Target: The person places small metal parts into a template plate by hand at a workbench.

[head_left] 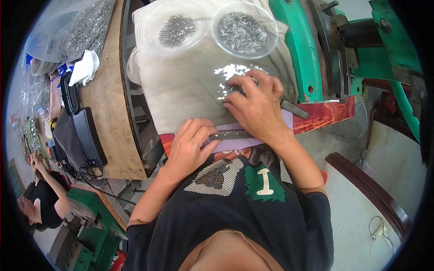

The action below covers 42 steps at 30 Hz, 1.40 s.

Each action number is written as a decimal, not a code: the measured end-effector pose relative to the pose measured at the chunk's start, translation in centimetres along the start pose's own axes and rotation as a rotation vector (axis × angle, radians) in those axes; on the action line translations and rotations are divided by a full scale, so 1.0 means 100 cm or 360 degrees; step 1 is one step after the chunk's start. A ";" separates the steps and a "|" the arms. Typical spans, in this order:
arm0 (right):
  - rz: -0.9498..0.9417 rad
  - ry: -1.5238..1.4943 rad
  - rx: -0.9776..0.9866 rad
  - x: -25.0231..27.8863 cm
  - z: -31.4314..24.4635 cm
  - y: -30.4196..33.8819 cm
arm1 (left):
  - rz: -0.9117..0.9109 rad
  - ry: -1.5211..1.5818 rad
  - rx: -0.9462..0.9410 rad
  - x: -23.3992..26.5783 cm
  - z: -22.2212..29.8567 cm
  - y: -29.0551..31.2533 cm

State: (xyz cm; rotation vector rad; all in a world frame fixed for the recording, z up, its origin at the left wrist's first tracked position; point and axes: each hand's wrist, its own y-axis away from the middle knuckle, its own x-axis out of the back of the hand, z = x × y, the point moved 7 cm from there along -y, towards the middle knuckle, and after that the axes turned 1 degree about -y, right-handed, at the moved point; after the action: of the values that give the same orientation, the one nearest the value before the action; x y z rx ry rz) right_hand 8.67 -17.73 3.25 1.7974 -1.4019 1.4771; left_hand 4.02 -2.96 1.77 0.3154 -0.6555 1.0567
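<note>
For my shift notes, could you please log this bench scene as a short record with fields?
left hand: pressing on a dark metal strip
right hand: fingers in a pile of small shiny metal pieces
surface: beige cloth
bowls: two clear bowls of small metal pieces
right side: green machine

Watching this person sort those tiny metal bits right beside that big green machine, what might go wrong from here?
The loose metal pieces lie on a soft cloth, so the right hand could scatter some off the edge. The two clear bowls sit close behind and might be knocked. The left hand pins a dark metal strip, which could slip.
</note>
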 end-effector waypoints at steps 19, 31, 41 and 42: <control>0.0097 -0.0097 -0.0075 0.015 0.004 0.010 | 0.0149 0.0039 -0.0089 -0.003 -0.003 0.004; 0.0020 -0.0093 -0.0289 0.021 0.003 0.079 | 0.0179 -0.0199 -0.0248 -0.013 0.012 -0.004; 0.0007 -0.0123 -0.0176 0.013 -0.014 0.067 | 0.0223 -0.0130 -0.0216 -0.015 0.011 -0.004; -0.0003 -0.0083 -0.0159 0.013 -0.015 0.066 | 0.0224 -0.0131 -0.0214 -0.014 0.012 -0.005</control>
State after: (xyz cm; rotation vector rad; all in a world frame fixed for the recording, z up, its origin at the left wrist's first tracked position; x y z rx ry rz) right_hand 2.06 -19.70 3.21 1.7865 -1.4720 1.3439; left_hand 3.55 -4.82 1.79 0.1988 -0.8283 1.1322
